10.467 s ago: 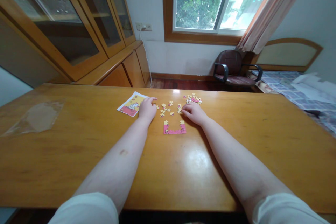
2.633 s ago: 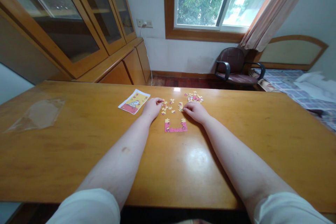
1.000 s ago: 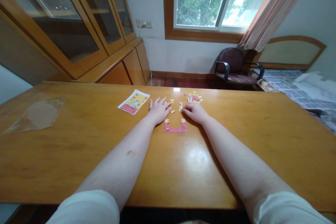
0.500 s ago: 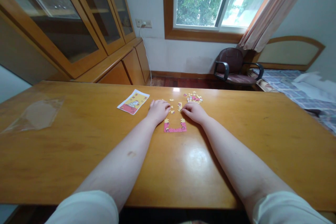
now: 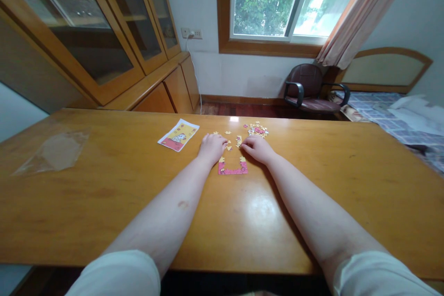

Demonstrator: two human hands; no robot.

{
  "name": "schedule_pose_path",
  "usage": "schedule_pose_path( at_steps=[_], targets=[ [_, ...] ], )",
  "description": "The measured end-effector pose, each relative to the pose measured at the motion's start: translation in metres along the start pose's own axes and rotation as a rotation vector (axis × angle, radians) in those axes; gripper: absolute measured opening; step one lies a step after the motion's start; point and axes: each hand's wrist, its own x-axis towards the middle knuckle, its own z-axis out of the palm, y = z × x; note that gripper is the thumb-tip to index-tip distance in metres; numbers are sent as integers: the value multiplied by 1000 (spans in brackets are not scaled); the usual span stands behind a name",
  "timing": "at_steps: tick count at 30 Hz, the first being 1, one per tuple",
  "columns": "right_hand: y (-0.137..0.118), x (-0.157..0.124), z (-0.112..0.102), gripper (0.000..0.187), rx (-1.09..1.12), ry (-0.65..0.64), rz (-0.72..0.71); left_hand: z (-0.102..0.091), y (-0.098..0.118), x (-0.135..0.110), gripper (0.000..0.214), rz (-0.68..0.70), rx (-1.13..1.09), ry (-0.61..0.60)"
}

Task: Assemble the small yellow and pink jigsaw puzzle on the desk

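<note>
Daylight and wood

The window (image 5: 297, 7) shows green leaves (image 5: 260, 2), a pink curtain (image 5: 369, 16) at its right. Below, a chair (image 5: 307, 84) stands beside the bed (image 5: 376, 105). A glass-fronted cabinet (image 5: 118, 37) stands left; the wall (image 5: 222, 76) is pale, the floor (image 5: 256, 109) dark red. Light gleams on the desk (image 5: 249, 236).

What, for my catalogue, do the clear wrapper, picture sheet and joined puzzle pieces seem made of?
Clear wrapper: probably thin plastic film, glossy; transparent, creased.
Picture sheet: likely paper or card, printed; flat, white border.
Joined puzzle pieces: perhaps printed cardboard; flat with knobbed edges; finish too small to tell.
</note>
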Motion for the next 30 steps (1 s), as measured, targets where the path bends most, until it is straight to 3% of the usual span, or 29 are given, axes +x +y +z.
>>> schedule_pose_path(
  at_steps=[30],
  targets=[
    [1,1,3,18,-13,17,-50,1,9,0,15,25,19,-5]
  ],
)
